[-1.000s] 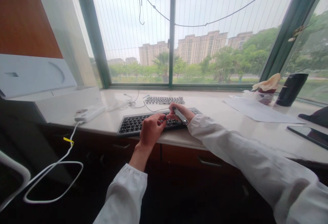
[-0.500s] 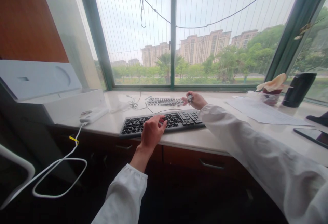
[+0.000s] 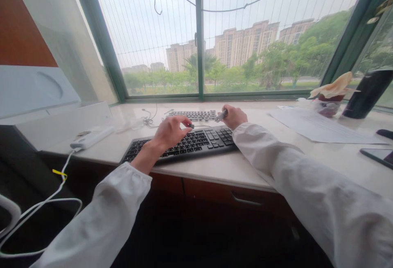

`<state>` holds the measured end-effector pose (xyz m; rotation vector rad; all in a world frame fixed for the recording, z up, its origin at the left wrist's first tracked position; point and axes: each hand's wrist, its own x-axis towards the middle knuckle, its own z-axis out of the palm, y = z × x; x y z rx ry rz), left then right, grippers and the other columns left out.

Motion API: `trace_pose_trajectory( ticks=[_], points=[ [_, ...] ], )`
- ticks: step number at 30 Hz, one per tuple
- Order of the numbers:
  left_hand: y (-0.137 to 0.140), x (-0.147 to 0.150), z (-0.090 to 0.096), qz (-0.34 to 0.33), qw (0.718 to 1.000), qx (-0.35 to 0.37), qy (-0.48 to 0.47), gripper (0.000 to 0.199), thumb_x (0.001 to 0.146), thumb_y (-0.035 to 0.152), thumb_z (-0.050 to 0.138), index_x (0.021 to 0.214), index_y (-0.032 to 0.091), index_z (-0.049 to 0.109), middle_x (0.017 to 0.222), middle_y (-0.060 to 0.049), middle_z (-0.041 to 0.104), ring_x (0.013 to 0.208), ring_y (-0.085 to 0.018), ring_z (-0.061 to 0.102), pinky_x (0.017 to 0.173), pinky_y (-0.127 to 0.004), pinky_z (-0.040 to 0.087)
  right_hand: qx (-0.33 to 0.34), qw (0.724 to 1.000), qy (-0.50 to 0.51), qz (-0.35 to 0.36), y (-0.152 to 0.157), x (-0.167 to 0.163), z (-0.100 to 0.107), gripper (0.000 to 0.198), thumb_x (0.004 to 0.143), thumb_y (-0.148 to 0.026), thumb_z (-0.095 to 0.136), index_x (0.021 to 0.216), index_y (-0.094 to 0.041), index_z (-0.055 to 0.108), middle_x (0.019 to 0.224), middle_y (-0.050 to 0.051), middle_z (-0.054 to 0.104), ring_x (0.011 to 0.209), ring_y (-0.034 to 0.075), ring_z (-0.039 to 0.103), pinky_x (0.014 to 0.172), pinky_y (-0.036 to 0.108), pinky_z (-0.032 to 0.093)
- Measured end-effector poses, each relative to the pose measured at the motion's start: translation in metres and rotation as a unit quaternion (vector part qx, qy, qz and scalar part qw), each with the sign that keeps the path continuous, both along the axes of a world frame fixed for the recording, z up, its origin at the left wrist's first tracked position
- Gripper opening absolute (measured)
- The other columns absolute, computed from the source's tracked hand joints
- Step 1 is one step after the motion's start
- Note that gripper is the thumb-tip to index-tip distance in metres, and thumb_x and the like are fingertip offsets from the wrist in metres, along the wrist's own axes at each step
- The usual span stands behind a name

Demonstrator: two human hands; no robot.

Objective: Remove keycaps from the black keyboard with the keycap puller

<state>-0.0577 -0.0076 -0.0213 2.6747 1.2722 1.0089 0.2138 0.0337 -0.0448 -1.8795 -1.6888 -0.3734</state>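
Observation:
A black full-size keyboard (image 3: 196,142) lies slightly slanted along the desk's front edge. Above its middle, my left hand (image 3: 169,131) pinches a small black keycap (image 3: 191,126) between thumb and forefinger. My right hand (image 3: 236,117), just behind the number pad, is closed round a short grey metal tool (image 3: 221,115) whose tip points left; its exact kind is too small to tell. Beyond the keyboard, rows of small greyish keycaps (image 3: 196,115) are laid out on the desk, partly hidden by my left hand.
Thin cables (image 3: 149,120) lie loosely behind the keyboard. To the left are a white power strip (image 3: 90,138) and an open white box (image 3: 66,127). Paper sheets (image 3: 316,127), a dark tumbler (image 3: 367,96) and a phone (image 3: 379,156) occupy the right. A window frame (image 3: 201,55) stands behind.
My left hand has risen off the keys and moved back and left, with the black keycap between its fingertips. My right hand has turned so the tool points left. The view has shifted.

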Motion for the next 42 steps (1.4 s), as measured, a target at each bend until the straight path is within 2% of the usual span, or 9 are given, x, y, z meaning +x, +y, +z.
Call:
trace_pose_trajectory(
  ticks=[2,4,8,13,17,24,34,42],
  points=[
    [0.026,0.014,0.011,-0.003,0.999,-0.040,0.016,0.021,0.080,0.033,0.068,0.098,0.022,0.071,0.092,-0.001,0.073,0.069,-0.014,0.066,0.072,-0.029,0.052,-0.009,1.000,-0.002,-0.023,0.000,0.001,0.000,0.027,0.087,-0.048,0.050,0.099,-0.026,0.062,0.089,0.008,0.070,0.080,0.026,0.063,0.061,0.030,0.037],
    [0.052,0.030,0.016,0.002,0.994,-0.113,0.006,0.024,0.083,0.035,0.065,0.101,0.020,0.070,0.097,-0.003,0.073,0.062,-0.012,0.066,0.070,-0.029,0.053,-0.022,0.999,-0.003,-0.038,-0.001,0.003,-0.003,0.028,0.087,-0.048,0.050,0.100,-0.027,0.062,0.089,0.008,0.070,0.081,0.027,0.064,0.063,0.031,0.038],
    [0.093,0.061,0.018,0.023,0.976,-0.218,-0.003,0.029,0.084,0.036,0.064,0.106,0.018,0.066,0.104,-0.005,0.072,0.065,-0.012,0.069,0.071,-0.026,0.052,-0.025,0.998,-0.002,-0.055,-0.002,0.008,-0.008,0.027,0.089,-0.047,0.047,0.099,-0.027,0.062,0.088,0.008,0.070,0.083,0.028,0.065,0.068,0.033,0.040],
    [0.126,0.092,0.010,0.070,0.967,-0.243,0.020,0.031,0.082,0.033,0.067,0.109,0.017,0.066,0.112,-0.005,0.070,0.062,-0.010,0.068,0.073,-0.024,0.052,-0.018,0.998,0.002,-0.059,-0.002,0.012,-0.004,0.025,0.089,-0.044,0.046,0.098,-0.027,0.062,0.088,0.008,0.070,0.084,0.029,0.065,0.069,0.034,0.041],
    [0.144,0.106,0.002,0.084,0.964,-0.247,0.042,0.030,0.080,0.029,0.068,0.107,0.016,0.067,0.104,-0.005,0.073,0.060,-0.011,0.068,0.073,-0.023,0.052,-0.026,0.996,0.005,-0.080,-0.002,0.013,-0.002,0.021,0.086,-0.036,0.048,0.099,-0.027,0.062,0.089,0.010,0.070,0.086,0.029,0.066,0.071,0.036,0.042],
    [0.161,0.115,-0.006,0.114,0.962,-0.234,0.085,0.028,0.079,0.030,0.066,0.102,0.015,0.069,0.085,-0.006,0.075,0.066,-0.016,0.068,0.070,-0.025,0.051,-0.033,0.997,0.013,-0.074,-0.001,0.011,-0.002,0.019,0.084,-0.031,0.048,0.096,-0.027,0.061,0.088,0.009,0.069,0.084,0.028,0.066,0.072,0.036,0.043],
    [0.160,0.126,-0.006,0.129,0.960,-0.219,0.120,0.017,0.080,0.029,0.062,0.090,0.017,0.070,0.073,-0.006,0.074,0.072,-0.015,0.068,0.074,-0.022,0.050,-0.026,0.997,0.011,-0.071,-0.002,0.010,-0.003,0.019,0.080,-0.028,0.049,0.095,-0.026,0.061,0.086,0.009,0.069,0.084,0.028,0.066,0.071,0.036,0.041],
    [0.159,0.133,-0.006,0.120,0.965,-0.194,0.131,0.024,0.085,0.034,0.057,0.100,0.019,0.068,0.085,-0.005,0.075,0.072,-0.014,0.069,0.071,-0.022,0.051,-0.035,0.997,0.011,-0.068,-0.003,0.009,-0.001,0.020,0.082,-0.028,0.049,0.097,-0.026,0.061,0.088,0.010,0.069,0.086,0.028,0.066,0.074,0.036,0.041]
  ],
)
